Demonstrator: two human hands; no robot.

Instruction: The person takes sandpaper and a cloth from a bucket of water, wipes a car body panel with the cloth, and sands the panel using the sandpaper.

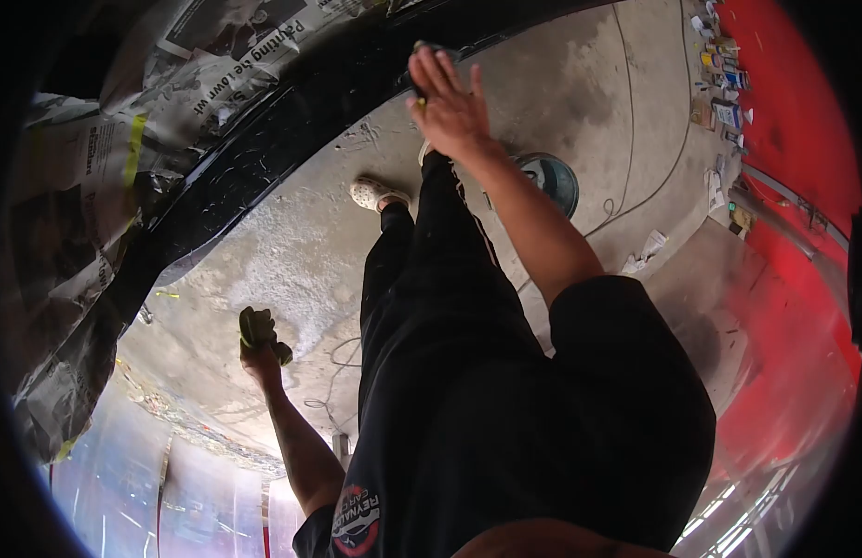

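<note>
My right hand [450, 112] reaches up to the long glossy black panel [291, 121], its palm down and fingers extended near the panel's lower edge. A small dark thing with a yellowish edge shows under those fingers; what it is cannot be made out. Lower at the left, away from the panel, my left hand [259, 361] is closed round a crumpled dark green cloth [256, 327]. Water drops or wet streaks show on the black surface.
Newspaper masking [87, 195] borders the panel at the left. On the concrete floor [291, 242] stand a round dark bucket [549, 183] and my light clogs [367, 193]. Cables [630, 112] loop across the floor. Cans and bottles [727, 113] line the red wall [794, 112].
</note>
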